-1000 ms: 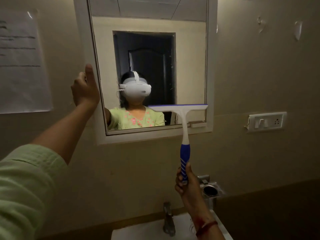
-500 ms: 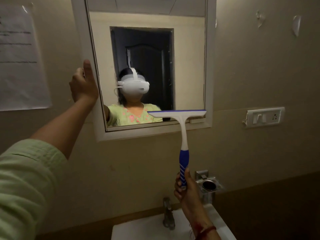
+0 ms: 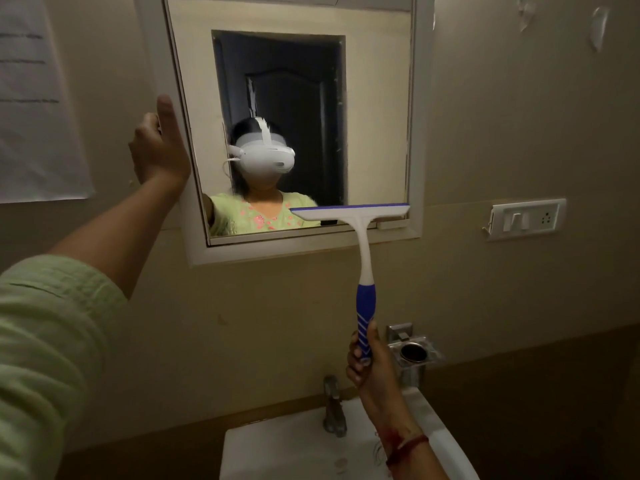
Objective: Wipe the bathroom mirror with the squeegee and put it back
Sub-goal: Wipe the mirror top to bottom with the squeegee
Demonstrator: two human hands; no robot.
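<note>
A white-framed mirror (image 3: 377, 98) hangs on the beige wall in the head view. My right hand (image 3: 369, 367) grips the blue lower handle of a white squeegee (image 3: 364, 251). Its blue-edged blade lies level across the mirror's lower right part, just above the bottom frame. My left hand (image 3: 159, 150) grips the mirror's left frame edge, thumb up along the front of the frame and fingers curled behind it. The glass reflects a person in a green top wearing a headset, with a dark door behind.
A white sink (image 3: 284, 452) with a metal tap (image 3: 334, 407) sits below. A steel cup holder (image 3: 412, 355) is fixed to the wall right of my right hand. A switch plate (image 3: 526, 218) is on the right wall, a paper sheet (image 3: 34, 98) on the left.
The squeegee blade has slid down the mirror's right side toward the bottom frame. My left hand has stayed on the frame edge.
</note>
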